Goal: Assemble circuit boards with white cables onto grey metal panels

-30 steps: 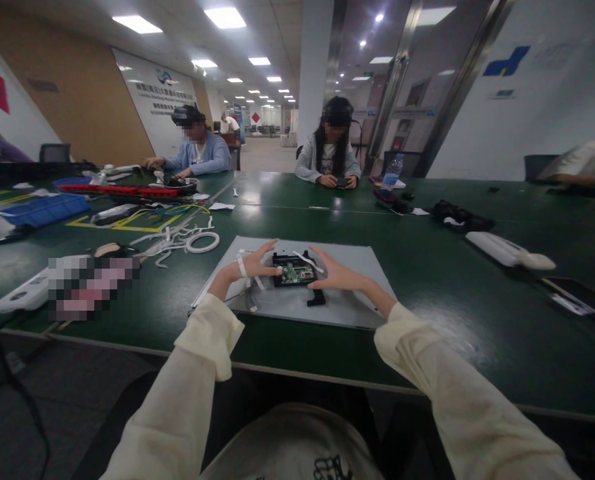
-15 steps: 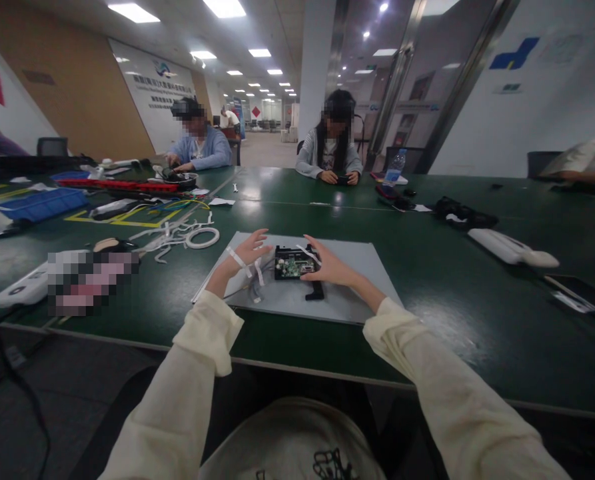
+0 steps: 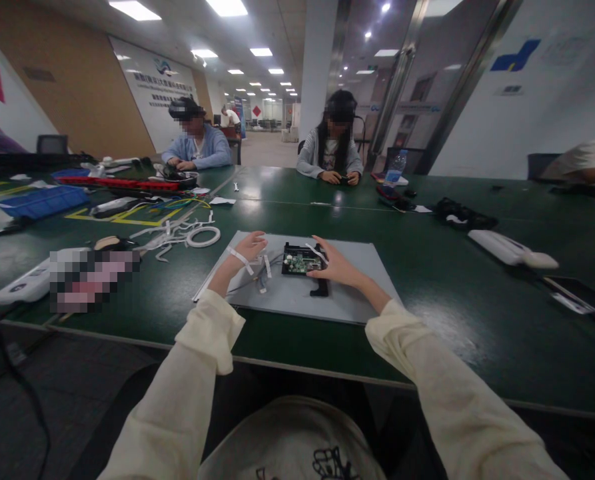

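A green circuit board in a black frame (image 3: 296,261) lies on the light grey panel (image 3: 362,293) in front of me. My right hand (image 3: 336,263) grips its right side, thumb at the near edge and fingers at the far one. A black L-shaped part (image 3: 320,289) sticks out toward me below it. To the left, my left hand (image 3: 247,251) is held apart from the frame, fingers loosely bent and holding nothing. Between that hand and the frame lie grey cables (image 3: 264,275) with white tags.
On the left are a ring of white tubing (image 3: 203,237), a white device (image 3: 32,277) and a blue tray (image 3: 44,203). Another white device (image 3: 502,248) lies at right. Two people sit across the green table (image 3: 457,287), near a water bottle (image 3: 396,167).
The framed circuit board has slid slightly right with my right hand, along with the black L-shaped part. My left hand has barely moved, and the gap between it and the frame is wider.
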The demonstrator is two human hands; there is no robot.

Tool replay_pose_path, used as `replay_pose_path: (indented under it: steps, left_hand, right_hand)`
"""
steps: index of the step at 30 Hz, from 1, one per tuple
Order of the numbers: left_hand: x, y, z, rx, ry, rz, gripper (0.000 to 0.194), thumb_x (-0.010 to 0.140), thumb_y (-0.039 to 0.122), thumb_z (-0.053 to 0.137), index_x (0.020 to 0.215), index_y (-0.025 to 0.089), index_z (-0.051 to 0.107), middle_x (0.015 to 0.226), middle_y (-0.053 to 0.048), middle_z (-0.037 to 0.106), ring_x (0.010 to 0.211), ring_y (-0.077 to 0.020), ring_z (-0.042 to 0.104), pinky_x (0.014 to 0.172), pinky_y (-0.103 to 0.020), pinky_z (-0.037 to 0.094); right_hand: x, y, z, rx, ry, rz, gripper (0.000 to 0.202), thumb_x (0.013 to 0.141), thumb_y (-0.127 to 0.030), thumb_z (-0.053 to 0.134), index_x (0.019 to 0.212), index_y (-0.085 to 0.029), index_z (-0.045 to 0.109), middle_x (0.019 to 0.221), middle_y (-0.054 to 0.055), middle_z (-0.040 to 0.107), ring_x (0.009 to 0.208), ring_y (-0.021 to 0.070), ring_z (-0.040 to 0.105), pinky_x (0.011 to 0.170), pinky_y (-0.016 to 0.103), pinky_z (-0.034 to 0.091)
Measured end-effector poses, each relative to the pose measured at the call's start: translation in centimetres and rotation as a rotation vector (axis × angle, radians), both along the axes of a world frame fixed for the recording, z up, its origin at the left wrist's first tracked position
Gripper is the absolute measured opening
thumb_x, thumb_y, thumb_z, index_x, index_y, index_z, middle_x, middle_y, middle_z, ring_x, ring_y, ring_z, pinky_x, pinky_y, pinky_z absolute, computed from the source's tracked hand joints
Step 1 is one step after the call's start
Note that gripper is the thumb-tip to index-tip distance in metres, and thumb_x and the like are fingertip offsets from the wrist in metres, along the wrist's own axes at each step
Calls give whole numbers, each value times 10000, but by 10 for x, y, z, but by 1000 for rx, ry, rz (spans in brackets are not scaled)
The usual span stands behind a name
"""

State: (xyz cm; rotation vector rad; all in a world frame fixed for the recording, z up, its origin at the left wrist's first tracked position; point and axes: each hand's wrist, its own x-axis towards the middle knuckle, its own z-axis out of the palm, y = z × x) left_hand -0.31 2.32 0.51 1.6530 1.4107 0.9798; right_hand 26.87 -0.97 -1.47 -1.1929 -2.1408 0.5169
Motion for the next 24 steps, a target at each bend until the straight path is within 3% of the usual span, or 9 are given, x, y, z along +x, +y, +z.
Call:
replay_pose_path:
  steps: [3, 9, 13, 19, 24]
  left_hand:
    - [1, 4, -5, 29, 3, -18, 410, 773, 352, 540, 1142, 173, 524, 1114, -90, 602, 963, -187, 598, 686, -252, 501]
    - [5, 4, -12, 180, 83, -134, 403, 781, 334, 527, 1150, 171, 525, 1164, -101, 592, 1096, -200, 543, 916, -341, 440]
    - [8, -3, -11, 236, 148, -231, 443, 812, 372, 491, 1213, 185, 485, 1232, -99, 556, 1162, -210, 500, 943, -364, 425]
    - [15, -7, -12, 329, 245, -256, 437, 825, 372, 463, 1215, 177, 490, 1241, -96, 552, 1159, -220, 503, 953, -397, 425]
    - [29, -12, -13, 462, 332, -350, 454, 812, 371, 476, 1216, 167, 494, 1252, -87, 548, 1165, -209, 501, 1012, -380, 381]
  right_hand:
    - [-1, 0, -1, 2, -14, -5, 995, 609, -467, 716, 1417, -180, 211, 1419, 142, 298, 1272, 270, 333, 1051, 423, 262]
    - [1, 1, -2, 2, -34, -2, 992, 611, -484, 709, 1413, -167, 220, 1416, 149, 299, 1275, 266, 328, 1057, 418, 255]
    - [3, 0, -1, 0, -40, 2, 980, 616, -493, 705, 1411, -167, 232, 1409, 150, 311, 1274, 273, 331, 1056, 427, 255]
    - [5, 0, -3, -13, -51, -14, 1002, 612, -499, 707, 1415, -144, 224, 1415, 155, 303, 1277, 271, 324, 1063, 413, 249]
    - [4, -3, -2, -33, -44, -25, 1029, 610, -505, 708, 1428, -159, 189, 1421, 155, 288, 1270, 277, 330, 1050, 418, 262]
